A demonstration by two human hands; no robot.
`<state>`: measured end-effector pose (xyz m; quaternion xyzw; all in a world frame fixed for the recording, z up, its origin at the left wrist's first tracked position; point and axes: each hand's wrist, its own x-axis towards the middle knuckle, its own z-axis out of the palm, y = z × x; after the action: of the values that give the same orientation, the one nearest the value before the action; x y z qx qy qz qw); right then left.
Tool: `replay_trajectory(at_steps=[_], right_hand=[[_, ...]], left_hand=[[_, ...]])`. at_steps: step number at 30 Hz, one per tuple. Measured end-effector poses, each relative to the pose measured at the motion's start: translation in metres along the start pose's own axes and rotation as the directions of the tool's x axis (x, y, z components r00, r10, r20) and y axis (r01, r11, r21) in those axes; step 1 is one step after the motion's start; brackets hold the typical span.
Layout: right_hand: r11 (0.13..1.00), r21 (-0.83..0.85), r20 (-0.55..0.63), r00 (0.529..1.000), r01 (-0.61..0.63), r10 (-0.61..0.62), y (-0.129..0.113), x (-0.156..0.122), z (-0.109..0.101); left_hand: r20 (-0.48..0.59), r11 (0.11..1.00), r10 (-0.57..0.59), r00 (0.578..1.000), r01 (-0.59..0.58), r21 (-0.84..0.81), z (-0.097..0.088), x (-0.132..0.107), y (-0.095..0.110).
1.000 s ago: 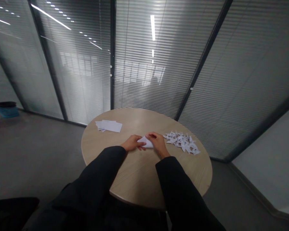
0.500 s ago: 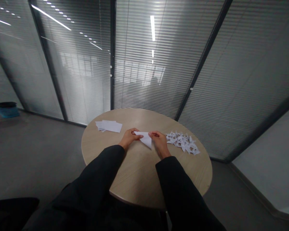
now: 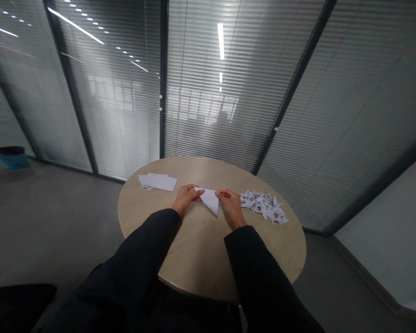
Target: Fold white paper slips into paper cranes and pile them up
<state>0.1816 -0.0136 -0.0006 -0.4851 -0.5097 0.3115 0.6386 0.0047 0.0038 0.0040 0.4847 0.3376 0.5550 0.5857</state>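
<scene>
Pinching a folded white paper triangle (image 3: 210,201) by its top corners, left hand (image 3: 185,199) and right hand (image 3: 231,209) hold it point toward the body. Loose fingers could let the fold spring open or skew. Folded paper pieces (image 3: 263,207) lie just right of the grip, blank sheets (image 3: 157,182) left, on a round wooden table (image 3: 201,259).

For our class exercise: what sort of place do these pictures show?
Probably an office meeting room: there is a round wood-veneer table, glass partition walls with built-in blinds, and a plain grey floor.
</scene>
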Motion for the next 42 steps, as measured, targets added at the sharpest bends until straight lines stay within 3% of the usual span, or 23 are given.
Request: replay_trajectory(at_steps=[19, 24, 35, 38, 42], right_hand=[[1.000, -0.021, 0.024, 0.999, 0.022, -0.022, 0.0006, -0.0011, -0.0001], [0.999, -0.040, 0.006, 1.000, 0.009, -0.009, -0.0017, -0.0006, -0.0001], [1.000, -0.018, 0.010, 1.000, -0.008, 0.008, -0.0010, -0.0013, 0.0009], [1.000, 0.008, -0.012, 1.000, -0.014, 0.014, 0.0003, -0.0025, 0.0002], [0.999, 0.045, -0.014, 1.000, -0.007, 0.007, -0.0007, -0.0053, 0.0024]], left_hand=[[-0.056, 0.995, -0.073, 0.996, 0.069, -0.078, 0.0006, -0.0030, 0.0035], [-0.022, 0.996, -0.056, 0.998, 0.055, -0.068, -0.0008, -0.0022, 0.0027], [-0.054, 1.000, -0.002, 0.999, 0.001, -0.014, -0.0027, 0.0022, -0.0026], [-0.024, 0.998, -0.041, 0.999, 0.040, -0.047, -0.0029, 0.0034, -0.0048], [0.106, 0.995, -0.091, 0.990, 0.095, -0.031, 0.0017, -0.0004, -0.0059]])
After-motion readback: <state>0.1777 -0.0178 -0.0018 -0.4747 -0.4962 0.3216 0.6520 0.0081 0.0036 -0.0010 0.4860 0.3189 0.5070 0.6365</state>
